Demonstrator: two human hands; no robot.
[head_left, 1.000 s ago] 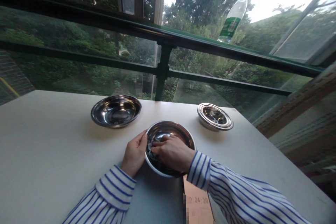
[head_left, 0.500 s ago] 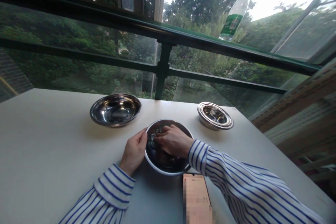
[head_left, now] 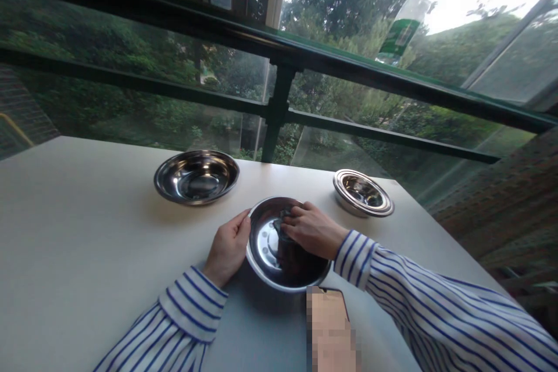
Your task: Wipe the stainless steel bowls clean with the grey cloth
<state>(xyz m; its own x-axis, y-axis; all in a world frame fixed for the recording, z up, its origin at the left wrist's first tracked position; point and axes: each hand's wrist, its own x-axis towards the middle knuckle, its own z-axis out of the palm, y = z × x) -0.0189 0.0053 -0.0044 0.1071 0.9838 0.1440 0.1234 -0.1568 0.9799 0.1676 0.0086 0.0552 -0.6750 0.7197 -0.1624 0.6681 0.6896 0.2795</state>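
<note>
A shiny steel bowl [head_left: 267, 244] sits on the white table [head_left: 87, 232] right in front of me. My left hand [head_left: 227, 249] grips its left rim, thumb on the edge and fingers curled round the outside. My right hand [head_left: 311, 229] is inside the bowl at its far right side, fingers bent and pressed on a small dark thing [head_left: 283, 222] that I cannot make out. Both sleeves are white with blue stripes.
A second steel bowl [head_left: 196, 176] stands at the back left and a stack of smaller steel dishes [head_left: 363, 192] at the back right. A phone [head_left: 332, 325] lies near the front edge. A clear bottle [head_left: 405, 23] stands on the green railing [head_left: 279, 52] behind the table.
My right hand has slid from the near left of the bowl's inside toward its far right side. The left hand has stayed on the rim.
</note>
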